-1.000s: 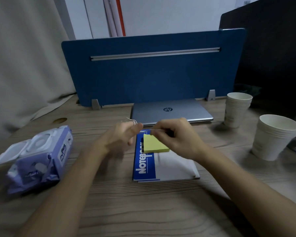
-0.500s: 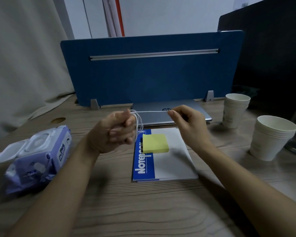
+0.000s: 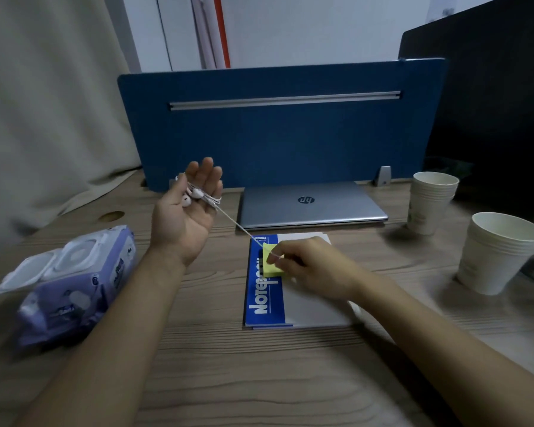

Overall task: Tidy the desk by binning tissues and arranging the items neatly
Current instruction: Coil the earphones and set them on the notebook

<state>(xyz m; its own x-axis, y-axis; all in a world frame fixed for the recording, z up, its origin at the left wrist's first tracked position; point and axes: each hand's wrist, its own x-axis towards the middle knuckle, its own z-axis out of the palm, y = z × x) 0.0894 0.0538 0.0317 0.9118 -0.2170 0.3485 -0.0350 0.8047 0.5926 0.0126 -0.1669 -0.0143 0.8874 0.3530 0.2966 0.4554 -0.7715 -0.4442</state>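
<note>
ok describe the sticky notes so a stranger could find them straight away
In front of the closed laptop lies a blue and white notebook. The sticky notes sit on its far end, partly under the right hand: a small yellow square pad, the only yellow thing on the desk.

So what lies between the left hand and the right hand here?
In the head view, a taut white earphone cable spans from left hand to right hand.

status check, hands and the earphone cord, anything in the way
Left hand palm up, white earphones coiled round its fingers. Right hand pinches cord end taut over sticky notes on notebook. Nothing blocking.
</note>
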